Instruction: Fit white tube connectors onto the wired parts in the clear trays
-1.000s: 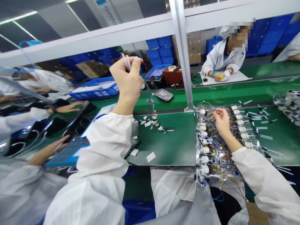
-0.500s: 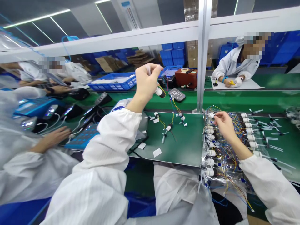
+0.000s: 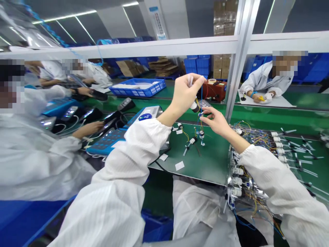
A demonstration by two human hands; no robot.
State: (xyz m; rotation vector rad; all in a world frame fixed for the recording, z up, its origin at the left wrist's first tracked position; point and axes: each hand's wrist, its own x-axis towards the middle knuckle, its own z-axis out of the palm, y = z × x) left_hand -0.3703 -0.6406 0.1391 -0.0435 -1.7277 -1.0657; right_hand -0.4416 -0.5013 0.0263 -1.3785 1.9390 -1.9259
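Observation:
My left hand (image 3: 185, 93) is raised over the green mat, its thumb and forefinger pinched on thin wires that hang down. Under its palm shows a small black-and-white cylindrical part (image 3: 195, 107), apparently held by the curled fingers. My right hand (image 3: 217, 120) is just below and to the right, thumb and forefinger closed around a small blue connector (image 3: 200, 115) on the wires. Below it, another wired cylindrical part (image 3: 202, 134) hangs or rests over the mat; which, I cannot tell. Another wired part (image 3: 192, 140) and a white paper slip (image 3: 179, 166) lie on the mat.
Rows of wired cylindrical parts (image 3: 238, 181) lie on clear plastic at right. A blue device (image 3: 102, 142) stands left, near a co-worker's hand (image 3: 89, 129). Behind are a blue basket (image 3: 151, 90), a red box (image 3: 217, 92) and a metal post (image 3: 240, 58). Another person works across the bench.
My right hand has left the rows of parts at right and come up to the wires beneath my left hand. The whole view has shifted; my left hand keeps its pinch.

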